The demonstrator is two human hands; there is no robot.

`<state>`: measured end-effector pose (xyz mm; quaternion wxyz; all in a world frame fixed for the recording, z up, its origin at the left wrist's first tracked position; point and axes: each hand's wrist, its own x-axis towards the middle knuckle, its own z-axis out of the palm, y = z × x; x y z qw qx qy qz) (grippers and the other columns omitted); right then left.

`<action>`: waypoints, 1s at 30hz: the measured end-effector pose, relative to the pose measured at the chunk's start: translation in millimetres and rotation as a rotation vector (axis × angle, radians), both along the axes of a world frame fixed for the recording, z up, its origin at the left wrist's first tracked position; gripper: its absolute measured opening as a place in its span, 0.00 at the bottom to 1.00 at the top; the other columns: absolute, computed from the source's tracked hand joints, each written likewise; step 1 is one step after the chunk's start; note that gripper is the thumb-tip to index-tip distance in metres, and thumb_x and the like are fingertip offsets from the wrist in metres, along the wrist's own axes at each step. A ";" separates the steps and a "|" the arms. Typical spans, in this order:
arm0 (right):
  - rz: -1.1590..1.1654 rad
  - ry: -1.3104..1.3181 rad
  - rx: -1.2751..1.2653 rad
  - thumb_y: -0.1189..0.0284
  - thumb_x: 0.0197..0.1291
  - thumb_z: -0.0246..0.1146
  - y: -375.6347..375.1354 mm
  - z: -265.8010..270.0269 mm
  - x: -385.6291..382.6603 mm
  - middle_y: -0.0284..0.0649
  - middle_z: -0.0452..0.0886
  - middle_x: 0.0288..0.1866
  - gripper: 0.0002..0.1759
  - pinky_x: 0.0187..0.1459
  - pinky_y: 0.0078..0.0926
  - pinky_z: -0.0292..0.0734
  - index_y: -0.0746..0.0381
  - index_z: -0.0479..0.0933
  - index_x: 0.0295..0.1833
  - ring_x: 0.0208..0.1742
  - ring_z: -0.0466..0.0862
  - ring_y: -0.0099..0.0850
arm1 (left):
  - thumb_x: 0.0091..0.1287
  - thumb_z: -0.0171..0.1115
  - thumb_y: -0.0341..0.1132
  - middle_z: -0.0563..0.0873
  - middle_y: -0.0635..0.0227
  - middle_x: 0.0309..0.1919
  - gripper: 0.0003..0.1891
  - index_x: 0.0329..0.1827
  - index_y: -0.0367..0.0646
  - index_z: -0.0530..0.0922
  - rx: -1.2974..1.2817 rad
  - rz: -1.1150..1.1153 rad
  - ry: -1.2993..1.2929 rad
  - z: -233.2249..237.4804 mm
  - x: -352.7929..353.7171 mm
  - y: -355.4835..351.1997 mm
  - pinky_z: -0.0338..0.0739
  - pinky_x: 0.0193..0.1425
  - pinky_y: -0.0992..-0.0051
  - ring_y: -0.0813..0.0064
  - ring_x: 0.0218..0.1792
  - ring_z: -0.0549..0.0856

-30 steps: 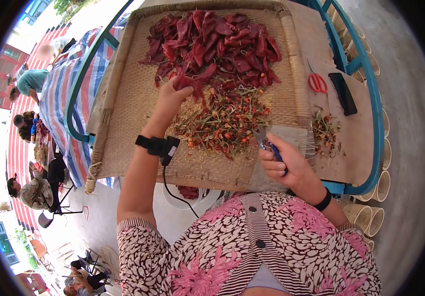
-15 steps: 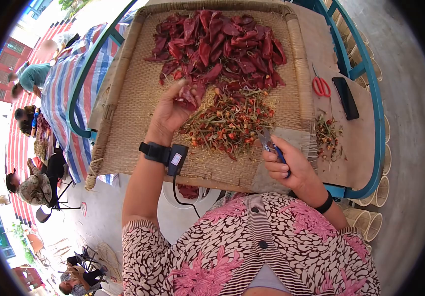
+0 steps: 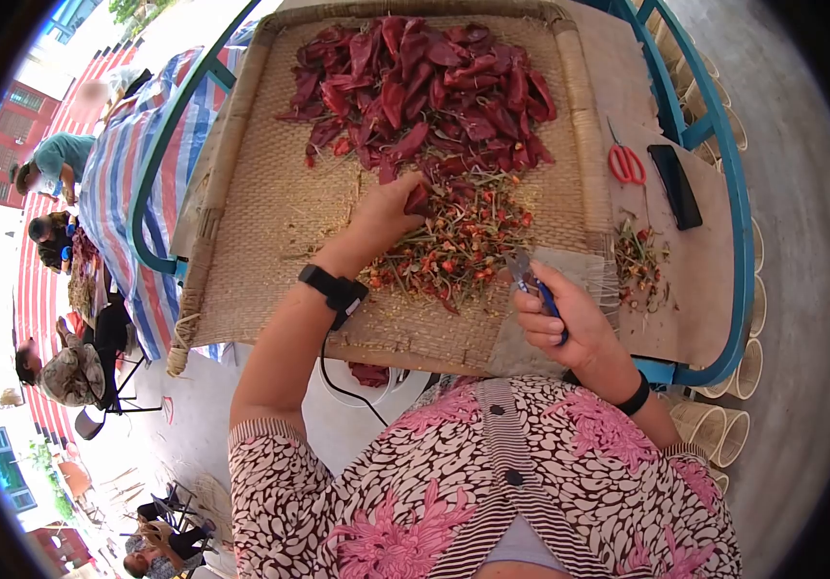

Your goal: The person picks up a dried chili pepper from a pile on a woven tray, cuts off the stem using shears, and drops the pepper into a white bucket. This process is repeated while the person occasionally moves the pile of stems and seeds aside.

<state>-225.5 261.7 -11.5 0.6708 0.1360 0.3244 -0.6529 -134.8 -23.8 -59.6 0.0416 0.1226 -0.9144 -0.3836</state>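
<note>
My left hand (image 3: 381, 220) is palm down at the edge of the heap of cut stems and pepper tops (image 3: 468, 236). Its curled fingers close on a dried red pepper (image 3: 419, 201), most of which they hide. My right hand (image 3: 569, 314) grips blue-handled pliers (image 3: 548, 297) at the heap's near right side, their grey metal jaws pointing up and left. Farther back lies a large pile of dried red peppers (image 3: 424, 87). Heap and pile both rest on a woven tray (image 3: 251, 222), with small yellowish seeds scattered over it.
Right of the tray, red-handled scissors (image 3: 626, 164), a black phone (image 3: 675, 188) and more stems (image 3: 639, 259) lie on brown board. A blue metal frame (image 3: 745, 280) surrounds it. Below the tray stands a white bucket (image 3: 342, 381) with red peppers. Several people sit at left.
My left hand has turned palm down and moved right and slightly down, from beside the pepper pile to the stem heap. The right hand and pliers stay almost still.
</note>
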 end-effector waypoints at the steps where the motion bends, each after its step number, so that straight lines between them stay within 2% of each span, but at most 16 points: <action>1: 0.000 -0.003 -0.007 0.56 0.76 0.47 0.4 -1.1 -0.1 0.29 0.72 0.25 0.17 0.12 0.14 0.57 0.56 0.68 0.38 0.14 0.63 0.14 | 0.55 0.68 0.25 0.79 0.62 0.33 0.23 0.55 0.42 0.74 0.001 -0.024 0.045 -9.2 -0.6 -2.0 0.74 0.42 0.71 0.68 0.35 0.79; 4: -0.014 0.000 0.012 0.56 0.75 0.48 0.4 5.4 0.1 0.29 0.72 0.25 0.17 0.12 0.14 0.57 0.56 0.67 0.37 0.14 0.63 0.15 | 0.57 0.68 0.26 0.79 0.65 0.32 0.20 0.54 0.41 0.75 -0.047 0.017 0.093 -5.0 1.6 1.1 0.74 0.42 0.71 0.70 0.34 0.79; 10: -0.029 -0.004 -0.003 0.56 0.75 0.49 3.6 -0.4 -0.5 0.30 0.72 0.25 0.16 0.12 0.14 0.56 0.56 0.66 0.38 0.14 0.62 0.15 | 0.64 0.64 0.29 0.80 0.74 0.30 0.12 0.50 0.41 0.76 0.498 0.282 -0.065 23.6 15.5 -17.4 0.71 0.35 0.78 0.82 0.29 0.76; 13: -0.026 0.018 0.000 0.56 0.75 0.49 3.1 1.1 -0.2 0.30 0.72 0.25 0.16 0.12 0.14 0.57 0.56 0.67 0.39 0.14 0.63 0.15 | 0.65 0.63 0.29 0.80 0.75 0.31 0.10 0.48 0.42 0.76 0.653 0.365 -0.049 22.6 17.1 -23.4 0.69 0.33 0.81 0.85 0.28 0.75; 16: -0.037 0.025 0.014 0.56 0.75 0.49 2.7 4.8 0.6 0.30 0.72 0.25 0.16 0.13 0.14 0.57 0.56 0.67 0.39 0.14 0.62 0.15 | 0.65 0.63 0.29 0.80 0.75 0.30 0.10 0.48 0.42 0.76 0.706 0.354 -0.049 15.0 15.5 -29.5 0.70 0.34 0.79 0.83 0.30 0.76; 19: -0.041 0.020 0.014 0.56 0.75 0.48 3.7 3.5 -0.6 0.30 0.72 0.25 0.16 0.13 0.14 0.57 0.56 0.67 0.39 0.14 0.63 0.15 | 0.64 0.63 0.28 0.81 0.70 0.31 0.12 0.50 0.42 0.76 0.383 0.248 -0.069 8.8 9.1 -26.2 0.72 0.36 0.74 0.77 0.31 0.79; 22: -0.042 0.028 0.013 0.56 0.75 0.48 3.7 2.2 -0.8 0.30 0.72 0.25 0.16 0.13 0.15 0.57 0.56 0.68 0.39 0.14 0.63 0.15 | 0.61 0.63 0.26 0.80 0.64 0.34 0.16 0.53 0.43 0.76 -0.063 0.114 -0.135 20.3 1.0 -16.6 0.74 0.41 0.67 0.67 0.36 0.81; 25: -0.037 0.039 0.016 0.56 0.75 0.48 3.1 3.2 -0.3 0.30 0.71 0.25 0.16 0.13 0.15 0.56 0.56 0.68 0.40 0.14 0.62 0.15 | 0.56 0.64 0.27 0.80 0.55 0.40 0.19 0.52 0.44 0.78 -0.333 -0.057 -0.057 1.0 -2.7 -21.7 0.76 0.47 0.60 0.52 0.43 0.80; 28: -0.041 0.029 0.018 0.57 0.75 0.49 2.6 3.1 0.0 0.29 0.71 0.25 0.15 0.13 0.14 0.56 0.56 0.68 0.40 0.14 0.62 0.15 | 0.57 0.64 0.28 0.77 0.55 0.42 0.18 0.53 0.44 0.78 -0.390 -0.116 -0.037 -10.4 -7.1 -22.8 0.76 0.49 0.57 0.51 0.47 0.79; 30: -0.045 0.028 0.015 0.57 0.75 0.49 2.7 4.3 0.4 0.29 0.71 0.25 0.16 0.13 0.14 0.56 0.56 0.69 0.40 0.14 0.62 0.15 | 0.57 0.64 0.28 0.77 0.55 0.41 0.18 0.52 0.45 0.78 -0.357 -0.068 0.009 -11.7 -9.4 -21.4 0.76 0.50 0.57 0.50 0.47 0.79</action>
